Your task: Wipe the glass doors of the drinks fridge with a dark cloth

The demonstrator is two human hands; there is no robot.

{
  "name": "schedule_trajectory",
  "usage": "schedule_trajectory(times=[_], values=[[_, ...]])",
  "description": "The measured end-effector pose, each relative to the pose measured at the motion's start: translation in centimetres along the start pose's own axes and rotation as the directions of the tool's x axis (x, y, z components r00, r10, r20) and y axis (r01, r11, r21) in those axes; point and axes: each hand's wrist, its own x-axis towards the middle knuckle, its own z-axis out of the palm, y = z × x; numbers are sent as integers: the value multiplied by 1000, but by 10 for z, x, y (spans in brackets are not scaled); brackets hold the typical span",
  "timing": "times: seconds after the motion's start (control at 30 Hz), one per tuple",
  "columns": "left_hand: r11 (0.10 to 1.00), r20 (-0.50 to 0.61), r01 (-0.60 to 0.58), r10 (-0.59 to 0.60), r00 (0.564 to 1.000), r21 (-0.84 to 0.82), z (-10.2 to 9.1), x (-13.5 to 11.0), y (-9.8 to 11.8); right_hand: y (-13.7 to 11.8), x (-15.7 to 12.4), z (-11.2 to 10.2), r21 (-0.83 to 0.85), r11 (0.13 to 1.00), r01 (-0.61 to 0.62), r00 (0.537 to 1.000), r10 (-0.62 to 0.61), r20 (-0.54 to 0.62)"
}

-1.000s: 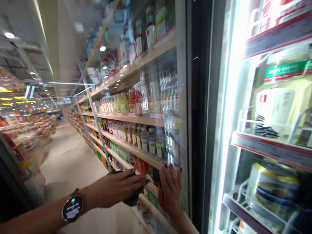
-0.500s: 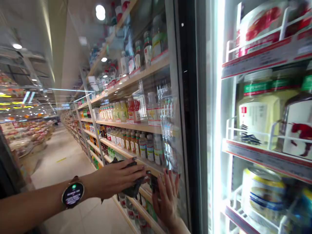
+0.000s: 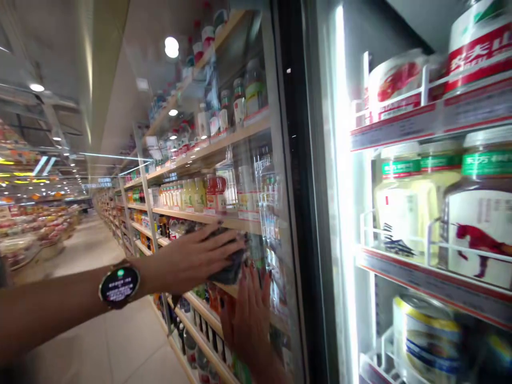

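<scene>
With its fingers stretched out, my left hand (image 3: 190,258) presses a dark grey cloth (image 3: 229,271) flat against the glass door (image 3: 266,213) of a drinks cooler. The cloth shows past the fingers and is partly covered by the palm. A round smartwatch (image 3: 119,285) sits on my left wrist. Just below and right of the cloth, my right hand (image 3: 254,312) lies against the glass, fingers together and pointing up, with nothing visible in it. Its forearm is dim and hard to separate from reflections.
A black door frame (image 3: 294,213) stands right of the glass. Beyond it, lit cooler shelves (image 3: 394,261) hold juice bottles (image 3: 400,202) and a can (image 3: 426,336). Shelves of bottles appear in the glass. At left runs a tiled aisle (image 3: 92,330) beside produce displays (image 3: 36,224).
My left hand has moved up the glass with the cloth. My right hand has shifted left, closer under the left fingertips. The view has tilted slightly.
</scene>
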Motion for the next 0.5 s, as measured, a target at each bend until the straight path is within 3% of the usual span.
schedule_trajectory(times=[0.07, 0.13, 0.2, 0.27, 0.33, 0.4, 0.43, 0.5], values=[[991, -29, 123, -122, 992, 45, -20, 18, -39, 0, -1, 0, 3, 1000, -1, 1000, 1, -5], [945, -77, 313, -307, 949, 95, -40, 41, -78, -1, 0, 0, -2, 1000, 0, 1000, 0, -4], [897, -117, 428, -416, 902, 113, -45, 55, -88, -1, 0, -1, -4, 1000, -2, 1000, 2, -15], [919, -111, 383, -372, 921, 97, -32, 51, -61, -2, 0, -2, -13, 999, -36, 999, 35, -41], [977, -37, 205, -203, 978, 62, -11, 28, -13, -2, -1, -2, -19, 997, -75, 994, 73, -82], [1000, 66, 15, -16, 998, 11, 4, -2, 25, -2, -2, -3, -13, 996, -92, 990, 90, -112], [999, 95, -48, 49, 994, -12, 4, -14, 31, -2, -2, -3, -1, 996, -87, 989, 86, -117], [998, 103, -63, 64, 993, -18, -8, -28, 16, -2, -2, -3, 19, 997, -73, 991, 75, -109]])
